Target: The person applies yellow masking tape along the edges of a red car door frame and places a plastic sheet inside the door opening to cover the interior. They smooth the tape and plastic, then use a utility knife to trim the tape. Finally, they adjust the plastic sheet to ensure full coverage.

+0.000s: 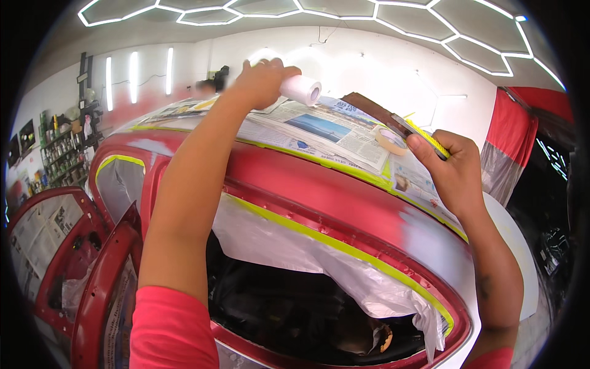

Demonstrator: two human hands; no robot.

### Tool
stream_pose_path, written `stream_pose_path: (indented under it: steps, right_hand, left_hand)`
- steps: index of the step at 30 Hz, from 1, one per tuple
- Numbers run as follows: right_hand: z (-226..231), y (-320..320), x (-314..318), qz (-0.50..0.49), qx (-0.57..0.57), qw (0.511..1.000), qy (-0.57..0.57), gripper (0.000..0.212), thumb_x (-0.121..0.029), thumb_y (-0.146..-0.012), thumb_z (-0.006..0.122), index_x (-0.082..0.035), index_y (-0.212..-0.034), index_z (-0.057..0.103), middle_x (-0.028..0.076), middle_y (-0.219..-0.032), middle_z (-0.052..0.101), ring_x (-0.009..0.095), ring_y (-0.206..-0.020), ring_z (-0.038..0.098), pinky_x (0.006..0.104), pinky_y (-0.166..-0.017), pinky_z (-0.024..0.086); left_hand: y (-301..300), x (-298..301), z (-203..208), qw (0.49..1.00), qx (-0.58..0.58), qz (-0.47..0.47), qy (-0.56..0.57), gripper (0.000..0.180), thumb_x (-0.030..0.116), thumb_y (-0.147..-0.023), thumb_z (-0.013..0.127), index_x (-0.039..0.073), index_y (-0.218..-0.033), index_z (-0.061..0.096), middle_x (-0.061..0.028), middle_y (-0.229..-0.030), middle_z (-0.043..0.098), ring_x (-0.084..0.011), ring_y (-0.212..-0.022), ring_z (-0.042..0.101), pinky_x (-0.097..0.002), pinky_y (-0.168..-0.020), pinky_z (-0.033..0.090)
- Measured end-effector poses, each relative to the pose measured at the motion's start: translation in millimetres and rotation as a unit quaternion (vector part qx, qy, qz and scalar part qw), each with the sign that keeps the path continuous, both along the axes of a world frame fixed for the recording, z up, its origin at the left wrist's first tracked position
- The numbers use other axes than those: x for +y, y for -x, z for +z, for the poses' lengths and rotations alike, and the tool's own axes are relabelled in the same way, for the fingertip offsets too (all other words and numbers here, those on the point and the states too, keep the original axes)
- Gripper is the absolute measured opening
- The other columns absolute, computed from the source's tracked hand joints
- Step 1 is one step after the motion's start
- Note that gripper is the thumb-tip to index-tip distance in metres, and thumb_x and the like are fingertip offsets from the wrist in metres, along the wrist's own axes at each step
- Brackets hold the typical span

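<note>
My left hand (pixel 261 84), raised above the car roof, is closed round a white roll (pixel 301 90) with a hollow core facing right. My right hand (pixel 453 166) grips a yellow and black utility knife (pixel 428 136) with the thumb along it. A long brown strip (pixel 373 111) of unclear kind reaches up and left from that hand, beside the knife. Behind the knife, a roll of beige masking tape (pixel 389 142) rests on the newspaper (pixel 286 126) that covers the roof. Yellow-green masking tape (pixel 319 163) borders the newspaper.
The red car body (pixel 319 184) has grey patches along its roof edge. White plastic sheeting (pixel 276 240) hangs across the door opening. Detached red doors (pixel 101 301) stand at the left, near shelves of cans (pixel 61 154). A red and clear curtain (pixel 510 138) hangs at the right.
</note>
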State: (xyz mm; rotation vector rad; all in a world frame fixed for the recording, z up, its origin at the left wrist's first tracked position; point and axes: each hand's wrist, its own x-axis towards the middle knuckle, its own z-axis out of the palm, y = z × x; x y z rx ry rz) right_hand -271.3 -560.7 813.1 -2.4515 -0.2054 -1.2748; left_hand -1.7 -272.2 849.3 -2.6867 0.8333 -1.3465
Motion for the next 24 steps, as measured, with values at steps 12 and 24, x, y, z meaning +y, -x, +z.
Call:
stream_pose_path:
  steps: [12, 24]
  right_hand:
    - [30.6, -72.9, -4.6, 0.021, -0.073, 0.996, 0.056, 0.044, -0.041, -0.104, 0.062, 0.002, -0.097, 0.069, 0.017, -0.075, 0.065, 0.030, -0.067, 0.056, 0.0447, -0.069, 0.048]
    - [-30.7, -30.8, 8.3, 0.052, 0.042, 0.952, 0.298, 0.042, -0.030, -0.111, 0.050, -0.014, -0.150, 0.052, 0.022, -0.112, 0.061, 0.042, -0.105, 0.063, 0.0512, -0.092, 0.050]
  left_hand:
    - [86.5, 83.0, -84.4, 0.981, 0.066, -0.104, 0.149, 0.068, 0.019, -0.088, 0.071, 0.033, -0.153, 0.061, -0.0172, -0.150, 0.057, -0.0381, -0.147, 0.044, -0.0543, -0.126, 0.026]
    - [48.0, 105.6, -105.1, 0.949, 0.093, -0.167, 0.252, 0.048, 0.047, -0.099, 0.073, 0.031, -0.143, 0.066, -0.0160, -0.170, 0.040, -0.0395, -0.166, 0.011, -0.0668, -0.127, 0.002]
